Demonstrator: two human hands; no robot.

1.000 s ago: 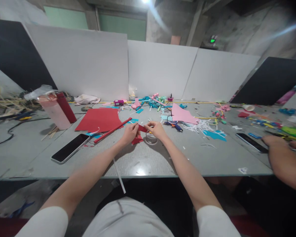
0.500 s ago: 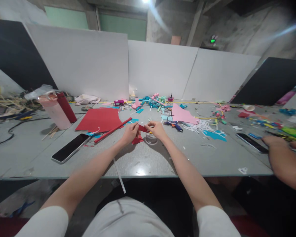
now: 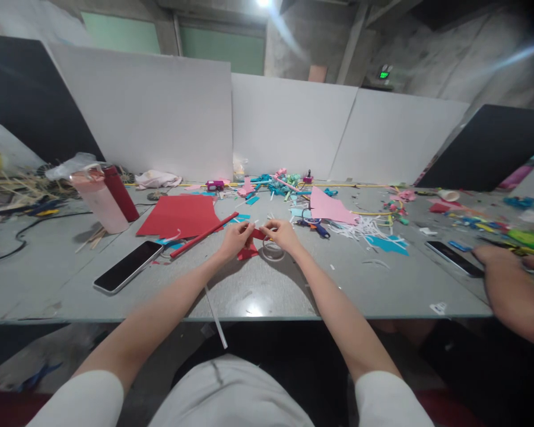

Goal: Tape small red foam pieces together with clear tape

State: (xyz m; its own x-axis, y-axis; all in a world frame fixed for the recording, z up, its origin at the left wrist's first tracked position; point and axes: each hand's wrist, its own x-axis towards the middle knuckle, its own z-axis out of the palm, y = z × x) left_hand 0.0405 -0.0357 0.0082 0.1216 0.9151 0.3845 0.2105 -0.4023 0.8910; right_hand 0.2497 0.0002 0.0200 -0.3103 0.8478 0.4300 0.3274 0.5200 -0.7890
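left hand (image 3: 237,240): pinching one end of small red piece (image 3: 258,234)
right hand (image 3: 283,235): fingertips closed on its other end
red piece: between both hands, just above table (image 3: 289,293), beside ring-shaped roll (image 3: 273,259)
handling: probably light, thin, easily creased; best held by opposite edges
writing: green sign (image 3: 384,75), purple item's label (image 3: 212,183), table-edge sticker (image 3: 438,307) all too small to read; no brands legible

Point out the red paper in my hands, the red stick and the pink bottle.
Red paper (image 3: 258,234): head view, its exposed middle.
Red stick (image 3: 204,235): head view, midway along its length.
Pink bottle (image 3: 103,204): head view, middle of its side.
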